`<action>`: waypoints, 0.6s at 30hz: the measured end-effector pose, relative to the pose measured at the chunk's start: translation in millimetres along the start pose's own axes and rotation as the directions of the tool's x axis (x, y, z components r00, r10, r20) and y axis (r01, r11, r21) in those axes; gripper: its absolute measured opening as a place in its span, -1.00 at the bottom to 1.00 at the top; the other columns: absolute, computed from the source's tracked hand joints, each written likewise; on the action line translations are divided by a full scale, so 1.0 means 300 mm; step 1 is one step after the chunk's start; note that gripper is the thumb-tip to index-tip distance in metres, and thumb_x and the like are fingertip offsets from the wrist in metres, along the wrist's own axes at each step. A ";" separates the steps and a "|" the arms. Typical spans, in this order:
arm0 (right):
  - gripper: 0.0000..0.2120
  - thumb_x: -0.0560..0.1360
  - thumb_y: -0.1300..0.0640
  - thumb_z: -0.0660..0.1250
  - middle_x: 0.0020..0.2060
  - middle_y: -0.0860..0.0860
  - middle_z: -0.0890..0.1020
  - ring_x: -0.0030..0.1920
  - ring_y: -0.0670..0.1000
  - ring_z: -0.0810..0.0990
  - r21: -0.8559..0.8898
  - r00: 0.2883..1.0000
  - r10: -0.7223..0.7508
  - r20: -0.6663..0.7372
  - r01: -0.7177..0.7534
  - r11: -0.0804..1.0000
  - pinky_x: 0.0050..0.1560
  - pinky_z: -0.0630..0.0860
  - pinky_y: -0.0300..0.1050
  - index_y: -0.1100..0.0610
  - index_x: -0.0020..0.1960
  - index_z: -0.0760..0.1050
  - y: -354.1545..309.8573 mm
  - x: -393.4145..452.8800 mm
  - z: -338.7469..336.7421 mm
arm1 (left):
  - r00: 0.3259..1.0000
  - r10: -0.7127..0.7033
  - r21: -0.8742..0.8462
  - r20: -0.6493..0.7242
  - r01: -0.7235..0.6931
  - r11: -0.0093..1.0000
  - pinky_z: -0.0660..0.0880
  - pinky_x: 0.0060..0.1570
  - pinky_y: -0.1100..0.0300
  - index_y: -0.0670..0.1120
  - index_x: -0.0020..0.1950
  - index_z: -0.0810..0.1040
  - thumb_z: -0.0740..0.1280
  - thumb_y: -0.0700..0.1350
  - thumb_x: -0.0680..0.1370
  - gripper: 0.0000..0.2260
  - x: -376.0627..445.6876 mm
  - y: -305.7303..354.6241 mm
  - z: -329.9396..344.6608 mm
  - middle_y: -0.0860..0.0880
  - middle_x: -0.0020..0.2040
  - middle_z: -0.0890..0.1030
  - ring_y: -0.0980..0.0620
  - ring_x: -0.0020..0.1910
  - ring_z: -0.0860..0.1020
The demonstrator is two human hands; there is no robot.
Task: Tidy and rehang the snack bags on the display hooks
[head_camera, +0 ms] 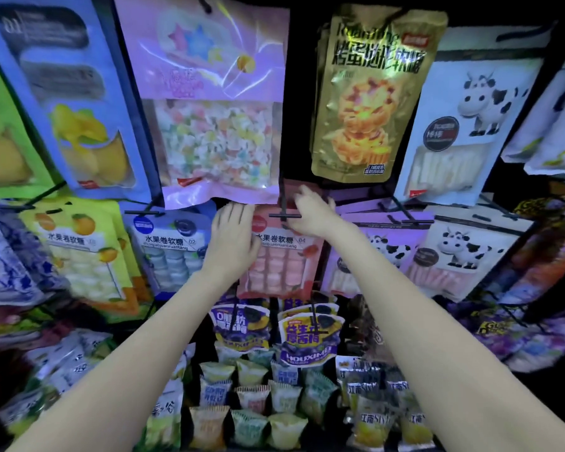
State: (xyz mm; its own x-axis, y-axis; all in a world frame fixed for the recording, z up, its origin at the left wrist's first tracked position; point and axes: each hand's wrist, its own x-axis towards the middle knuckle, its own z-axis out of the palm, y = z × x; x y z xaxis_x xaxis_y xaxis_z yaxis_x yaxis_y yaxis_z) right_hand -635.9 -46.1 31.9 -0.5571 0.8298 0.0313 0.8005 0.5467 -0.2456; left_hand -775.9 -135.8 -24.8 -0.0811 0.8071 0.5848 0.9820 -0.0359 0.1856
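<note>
Left hand (234, 238) lies flat, fingers straight, pressing the upper left of the pink snack bag (279, 256); grip released. The pink bag hangs on the middle row of the display, between a blue bag (172, 246) on its left and a purple cow-print bag (377, 252) on its right. Black hook (284, 215) juts out over the bag's top edge. Right hand (312, 210) reaches behind that hook, fingers curled on the bag's top edge, pinching it.

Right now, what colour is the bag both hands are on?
Pink, clearest in the head view.
</note>
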 end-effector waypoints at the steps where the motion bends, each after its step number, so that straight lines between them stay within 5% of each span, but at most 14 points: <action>1: -0.58 0.50 0.00 0.32 0.42 0.13 0.20 0.40 0.12 0.26 -0.001 0.999 0.006 0.033 -0.006 1.000 0.40 0.04 0.25 0.21 0.26 0.41 0.000 0.006 -0.008 | 1.000 0.004 -0.026 0.006 -0.003 1.000 0.38 0.11 -0.09 -0.25 0.30 0.39 0.17 -0.22 0.40 -0.55 -0.004 -0.005 -0.002 -0.18 0.02 0.47 -0.19 0.04 0.41; 8: -0.58 0.49 0.01 0.34 0.30 0.04 0.39 0.34 0.10 0.34 0.089 0.999 -0.027 -0.043 0.031 0.996 0.38 0.08 0.21 0.19 0.26 0.41 0.018 -0.004 -0.004 | 0.999 0.044 -0.113 0.030 -0.040 0.993 0.32 0.27 -0.05 -0.28 0.33 0.37 0.26 -0.35 0.39 -0.51 -0.023 -0.010 -0.014 -0.21 0.15 0.46 -0.21 0.20 0.38; 13: -0.62 0.52 0.08 0.28 0.38 0.04 0.32 0.38 0.09 0.27 0.075 0.990 -0.028 -0.137 0.038 0.996 0.41 -0.02 0.20 0.21 0.28 0.42 0.010 -0.048 0.006 | 0.999 0.028 -0.128 -0.038 -0.032 0.991 0.27 0.33 -0.09 -0.30 0.34 0.35 0.26 -0.33 0.40 -0.51 -0.071 0.002 -0.011 -0.27 0.28 0.40 -0.26 0.31 0.34; 16: -0.71 0.52 0.25 0.23 0.31 0.07 0.40 0.34 0.06 0.31 0.238 0.893 -0.037 -0.449 0.159 0.958 0.42 0.10 -0.12 0.23 0.23 0.48 0.019 -0.201 0.039 | 0.985 -0.051 -0.207 -0.163 0.016 0.978 0.24 0.31 0.00 -0.24 0.30 0.34 0.17 -0.30 0.44 -0.59 -0.205 0.023 0.002 -0.23 0.31 0.35 -0.16 0.30 0.30; 18: -0.76 0.51 0.31 0.18 0.15 0.04 0.50 0.20 -0.02 0.39 0.286 0.833 -0.072 -0.549 0.268 0.920 0.23 0.17 -0.43 0.24 0.14 0.51 0.052 -0.377 0.132 | 0.989 0.032 -0.235 -0.145 -0.066 0.970 0.29 0.23 0.06 -0.18 0.24 0.36 0.12 -0.26 0.42 -0.63 -0.336 0.060 0.059 -0.17 0.23 0.41 -0.12 0.20 0.37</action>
State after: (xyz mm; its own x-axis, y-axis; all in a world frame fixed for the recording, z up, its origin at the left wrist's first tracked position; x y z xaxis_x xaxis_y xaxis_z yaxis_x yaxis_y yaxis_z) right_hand -569.3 -135.9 -13.9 -0.4005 0.7129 0.5757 0.5238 0.6936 -0.4945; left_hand -747.1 -207.5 -94.3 -0.0737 0.7113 0.6990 0.9176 -0.2261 0.3269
